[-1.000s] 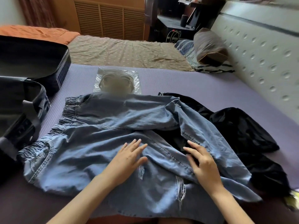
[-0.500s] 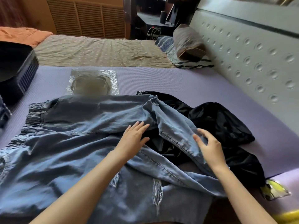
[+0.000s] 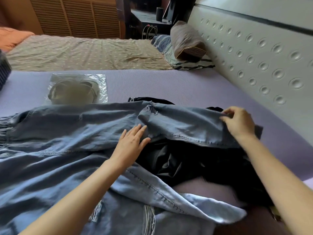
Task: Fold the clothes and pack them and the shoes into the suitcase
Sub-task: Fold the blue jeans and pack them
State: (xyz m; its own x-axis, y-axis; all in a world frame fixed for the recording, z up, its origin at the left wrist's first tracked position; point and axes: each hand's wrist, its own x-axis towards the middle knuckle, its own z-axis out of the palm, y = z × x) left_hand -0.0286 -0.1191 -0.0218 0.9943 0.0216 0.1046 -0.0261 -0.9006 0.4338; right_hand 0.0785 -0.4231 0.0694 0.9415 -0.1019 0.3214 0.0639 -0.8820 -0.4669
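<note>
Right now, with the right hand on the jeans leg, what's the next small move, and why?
Probably draw that leg across onto the near one. The right hand pinches its end, the left hand lies flat on the jeans near the crotch, and the legs splay apart over a black garment.

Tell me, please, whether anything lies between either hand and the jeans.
Nothing visible does. The left hand lies flat on the jeans, and the right hand pinches the edge of the far leg. The black garment lies beneath that leg, not over it.
</note>
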